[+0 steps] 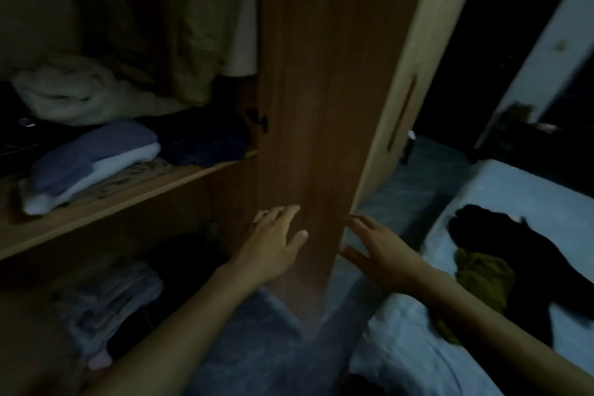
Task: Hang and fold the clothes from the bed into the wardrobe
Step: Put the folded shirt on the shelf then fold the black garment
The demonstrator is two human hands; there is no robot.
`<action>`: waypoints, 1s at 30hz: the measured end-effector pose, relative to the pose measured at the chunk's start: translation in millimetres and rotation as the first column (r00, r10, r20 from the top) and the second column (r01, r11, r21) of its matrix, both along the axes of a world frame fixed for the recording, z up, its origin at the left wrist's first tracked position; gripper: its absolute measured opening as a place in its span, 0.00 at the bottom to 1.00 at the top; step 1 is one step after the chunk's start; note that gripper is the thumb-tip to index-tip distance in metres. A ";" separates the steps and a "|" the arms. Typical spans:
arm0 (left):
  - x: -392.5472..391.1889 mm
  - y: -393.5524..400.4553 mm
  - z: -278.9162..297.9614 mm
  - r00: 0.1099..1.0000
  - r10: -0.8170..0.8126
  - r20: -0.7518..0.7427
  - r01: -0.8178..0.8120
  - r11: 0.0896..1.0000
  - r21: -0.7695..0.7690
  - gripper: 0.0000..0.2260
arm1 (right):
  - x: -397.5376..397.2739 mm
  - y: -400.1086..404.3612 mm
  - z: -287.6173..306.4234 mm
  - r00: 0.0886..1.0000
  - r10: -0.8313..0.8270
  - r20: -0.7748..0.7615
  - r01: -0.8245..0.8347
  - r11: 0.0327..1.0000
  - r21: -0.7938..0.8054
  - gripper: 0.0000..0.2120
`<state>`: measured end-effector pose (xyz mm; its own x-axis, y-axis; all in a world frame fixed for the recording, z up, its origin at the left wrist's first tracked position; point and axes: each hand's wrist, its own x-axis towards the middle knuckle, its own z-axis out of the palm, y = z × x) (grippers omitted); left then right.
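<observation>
Both forearms enter from the bottom edge; left hand and right hand reach with fingers spread, holding nothing, at the wardrobe door. Dark clothes lie on the bed, lower right, shapes indistinct in dim light.

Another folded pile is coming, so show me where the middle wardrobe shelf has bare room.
On the shelf, bare wood runs along the front edge, before the blue and white folded stack. Behind is crowded: dark clothes at the right, a cream bundle above. Both hands, left and right, are empty.
</observation>
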<state>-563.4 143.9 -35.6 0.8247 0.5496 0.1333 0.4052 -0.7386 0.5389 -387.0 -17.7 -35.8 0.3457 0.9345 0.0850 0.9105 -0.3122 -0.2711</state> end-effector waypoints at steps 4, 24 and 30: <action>49.3 -66.7 4.2 0.985 -0.173 -0.010 0.173 0.984 0.034 0.26 | 29.0 -92.0 3.6 0.978 -0.206 -0.019 0.205 0.979 -0.015 0.30; 288.5 -468.0 -22.3 0.792 -0.538 -0.289 0.599 0.777 0.195 0.26 | 144.7 -533.5 -13.3 0.749 -0.662 -0.035 0.662 0.750 -0.015 0.31; 329.2 -497.5 -39.9 0.744 -0.596 -0.301 0.657 0.734 0.170 0.26 | 157.9 -579.5 -36.2 0.674 -0.734 -0.081 0.730 0.679 -0.076 0.31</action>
